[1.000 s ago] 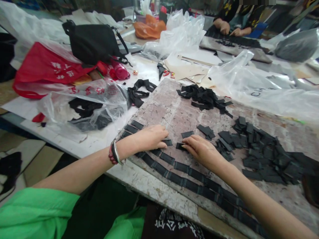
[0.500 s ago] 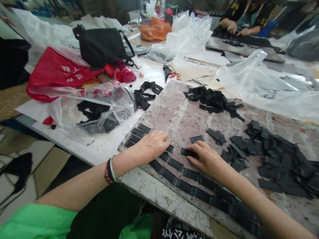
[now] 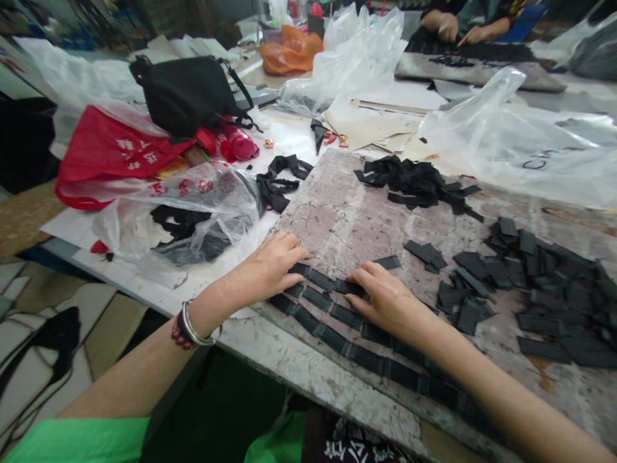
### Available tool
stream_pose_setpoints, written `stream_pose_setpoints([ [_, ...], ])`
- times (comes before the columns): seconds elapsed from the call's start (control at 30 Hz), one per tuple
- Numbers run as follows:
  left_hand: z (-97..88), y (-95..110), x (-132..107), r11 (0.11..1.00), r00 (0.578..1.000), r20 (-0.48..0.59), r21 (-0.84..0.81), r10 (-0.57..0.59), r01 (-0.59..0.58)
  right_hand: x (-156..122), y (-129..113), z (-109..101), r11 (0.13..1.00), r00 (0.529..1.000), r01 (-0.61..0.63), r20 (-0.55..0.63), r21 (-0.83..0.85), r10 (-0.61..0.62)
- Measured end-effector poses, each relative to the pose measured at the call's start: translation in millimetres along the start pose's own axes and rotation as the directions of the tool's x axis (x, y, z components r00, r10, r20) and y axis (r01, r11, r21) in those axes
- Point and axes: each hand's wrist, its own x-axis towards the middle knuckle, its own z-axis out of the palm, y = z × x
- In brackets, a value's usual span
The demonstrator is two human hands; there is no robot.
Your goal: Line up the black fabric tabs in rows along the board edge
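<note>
My left hand (image 3: 270, 270) is at the left end of the innermost row of small black rectangular pieces, thumb and fingers closed about the end of one black piece (image 3: 299, 269). Facing it, my right hand (image 3: 385, 299) has its thumb and fingertips on another black piece (image 3: 343, 285) in the same row. Between the hands lies a further black piece (image 3: 320, 278), lined up with these two. Curved rows of like pieces (image 3: 332, 339) run along the near edge of the worn board (image 3: 332, 186). My left hand covers part of the rows.
A heap of loose black pieces (image 3: 554, 289) lies at right, with a tangle of black strips (image 3: 414, 180) farther back. Clear plastic bags (image 3: 216, 218), a red bag (image 3: 116, 154) and a black bag (image 3: 187, 93) occupy the left. Another person's hands (image 3: 448, 29) work at far right.
My left hand has moved left to the row's end. My right hand has shifted slightly left, bringing its black piece into line with the row. The camera view has shifted a little.
</note>
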Motion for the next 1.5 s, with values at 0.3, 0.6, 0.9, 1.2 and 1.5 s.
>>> stream_pose_setpoints([
  [0.3,25.2,12.5,10.2,0.999,0.999,0.018,0.021,0.038,-0.039,-4.1,-3.2,-1.7,1.000,1.000,-0.008,0.015,0.004,0.008],
  [0.6,22.5,17.5,7.8,0.998,0.999,0.037,0.055,0.008,-0.010,-3.8,-8.6,-2.7,1.000,1.000,0.016,0.012,-0.018,-0.016],
  [0.9,22.3,46.0,33.8,0.997,0.996,0.042,-0.022,0.076,-0.076,-10.6,49.8,-38.1,0.930,0.998,-0.059,0.013,-0.364,0.068],
  [1.2,37.3,113.4,86.5,0.977,0.967,0.139,-0.021,0.214,-0.213,-42.7,65.8,-52.9,0.909,0.977,-0.212,-0.044,-0.360,0.210],
  [1.5,56.1,135.3,110.1,0.967,0.951,0.175,-0.024,0.253,-0.253,-59.0,75.9,-47.9,0.943,0.980,-0.199,-0.056,-0.267,0.191],
])
